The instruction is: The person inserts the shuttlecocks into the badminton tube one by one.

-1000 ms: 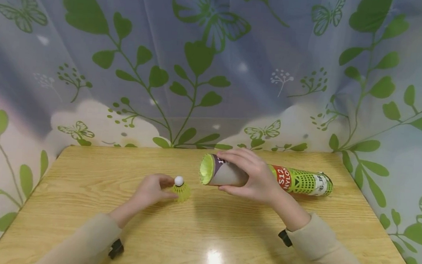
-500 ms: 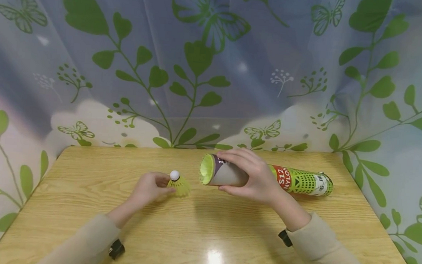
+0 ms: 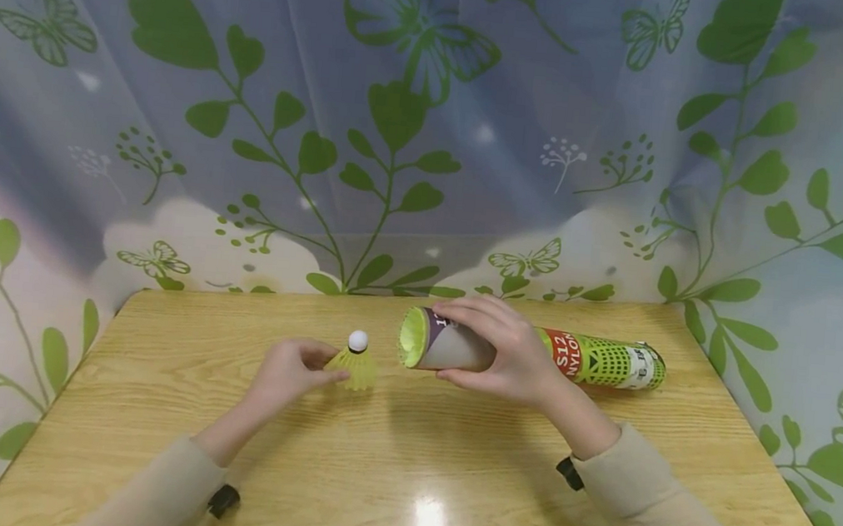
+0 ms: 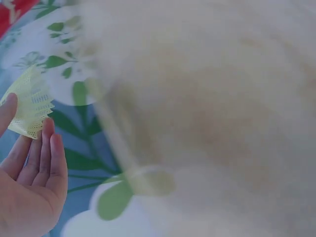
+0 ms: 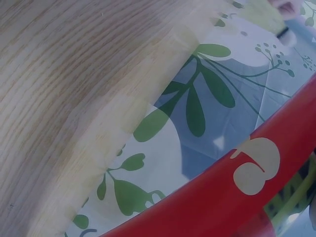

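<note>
A yellow shuttlecock [image 3: 354, 367] with a white cork stands cork-up at the fingertips of my left hand [image 3: 279, 380]. In the left wrist view, thumb and fingers pinch its netted skirt [image 4: 35, 106]. To the right, my right hand [image 3: 515, 355] grips a shuttlecock tube [image 3: 612, 363] from above, near its open end. The tube lies sideways, mouth facing the shuttlecock, with yellow skirt showing inside; a gap separates the two. Red tube wall [image 5: 207, 197] crosses the right wrist view, where the shuttlecock [image 5: 261, 15] appears at the top right. The palm hides part of the label.
Both hands work over a wooden table [image 3: 343, 473]. A patterned curtain [image 3: 315, 103] with leaves and butterflies hangs behind the table and along its sides. Dark wrist devices sit under both sleeves [image 3: 169, 483].
The shuttlecock tilted left, then came upright, slightly higher than before. My left hand shifted a little left and now has its thumb on the skirt. The right hand and tube stayed still.
</note>
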Available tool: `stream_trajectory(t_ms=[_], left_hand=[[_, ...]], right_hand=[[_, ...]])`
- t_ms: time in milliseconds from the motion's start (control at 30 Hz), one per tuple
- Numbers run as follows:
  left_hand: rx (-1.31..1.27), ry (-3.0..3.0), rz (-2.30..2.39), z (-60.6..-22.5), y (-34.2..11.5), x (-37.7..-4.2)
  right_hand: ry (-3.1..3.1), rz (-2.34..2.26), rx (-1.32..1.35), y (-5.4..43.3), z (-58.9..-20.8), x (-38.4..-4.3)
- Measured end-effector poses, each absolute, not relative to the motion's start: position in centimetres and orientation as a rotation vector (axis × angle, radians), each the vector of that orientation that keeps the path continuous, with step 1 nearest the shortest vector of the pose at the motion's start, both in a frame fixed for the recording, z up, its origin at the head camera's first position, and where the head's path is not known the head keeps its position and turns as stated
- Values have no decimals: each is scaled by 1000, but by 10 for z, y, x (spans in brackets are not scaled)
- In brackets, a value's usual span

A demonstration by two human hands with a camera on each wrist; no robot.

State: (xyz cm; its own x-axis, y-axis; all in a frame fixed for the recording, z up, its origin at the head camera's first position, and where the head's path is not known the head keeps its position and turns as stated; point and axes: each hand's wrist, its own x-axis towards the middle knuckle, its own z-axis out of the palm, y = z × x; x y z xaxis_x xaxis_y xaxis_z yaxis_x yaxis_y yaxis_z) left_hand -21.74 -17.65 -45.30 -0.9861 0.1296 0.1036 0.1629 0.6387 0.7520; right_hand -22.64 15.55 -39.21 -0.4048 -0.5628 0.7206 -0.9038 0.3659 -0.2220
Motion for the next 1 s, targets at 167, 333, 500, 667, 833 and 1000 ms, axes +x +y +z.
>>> stream_trajectory(t_ms=[167, 333, 500, 667, 833, 1000], left_hand=[[-351, -2759, -1301, -429, -175, -210], [-476, -2801, -1171, -401, -172, -201], [-598, -2855, -962, -374, -167, -196], [-643, -2825, -862, -358, -163, -194], [-652, -2738, -855, -355, -161, -194], [-637, -2655, -906, -354, -155, -195]], right_hand=[[-2097, 828, 1271, 155, -392, -226], [-2111, 825, 1263, 155, -393, -226], [-2118, 818, 1255, 155, -393, -226], [-2122, 815, 1258, 155, -393, -225], [-2119, 806, 1259, 153, -391, -223], [-2122, 809, 1257, 153, -391, -223]])
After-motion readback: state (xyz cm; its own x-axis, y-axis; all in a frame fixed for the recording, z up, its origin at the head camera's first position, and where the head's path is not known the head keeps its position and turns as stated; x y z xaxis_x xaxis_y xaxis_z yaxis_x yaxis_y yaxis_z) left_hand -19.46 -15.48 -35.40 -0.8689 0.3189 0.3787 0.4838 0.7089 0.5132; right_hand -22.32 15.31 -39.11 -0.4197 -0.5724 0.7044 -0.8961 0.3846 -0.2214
